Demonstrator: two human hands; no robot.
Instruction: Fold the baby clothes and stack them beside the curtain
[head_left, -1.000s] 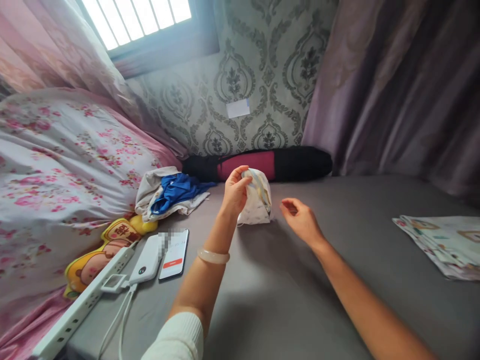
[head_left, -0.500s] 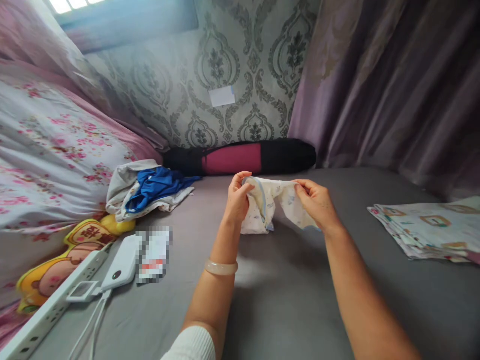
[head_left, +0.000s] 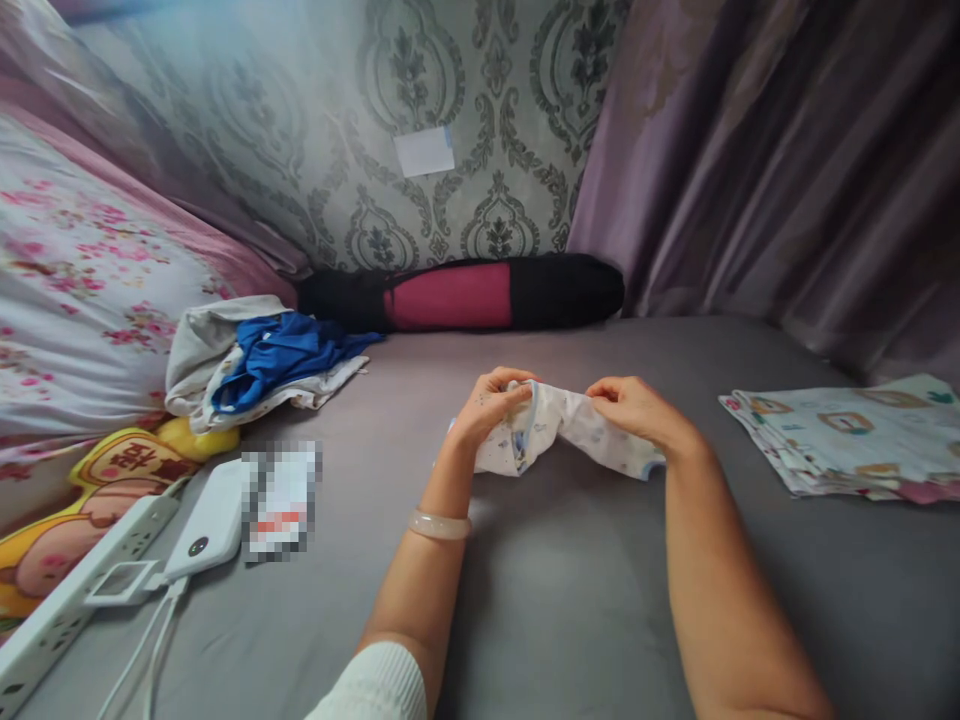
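Observation:
A small white baby garment (head_left: pixel 577 425) with a faint print and light blue trim is stretched between my two hands, just over the grey bed sheet (head_left: pixel 555 590). My left hand (head_left: pixel 491 405) pinches it at the blue-edged opening, fingers closed. On the other side my right hand (head_left: pixel 637 405) grips its upper edge between thumb and fingers. Part of the cloth hangs down below the right hand, ending in a blue-trimmed edge. Whether it is a top or trousers I cannot tell. A pale bangle (head_left: pixel 439 525) circles my left wrist.
On the left lie crumpled clothes with a blue piece (head_left: pixel 281 350), a yellow cartoon cushion (head_left: pixel 112 500), a white power strip (head_left: pixel 82 590), a power bank (head_left: pixel 214 515) with cables and a blurred packet (head_left: pixel 285 500). Folded printed cloth (head_left: pixel 862 435) lies right. A black-and-pink roll (head_left: pixel 457 295) rests by the wall.
The view has tilted down and turned slightly right. Both hands have shifted on the garment; its right part now hangs lower and further right, and the cloth is more bunched at the left hand.

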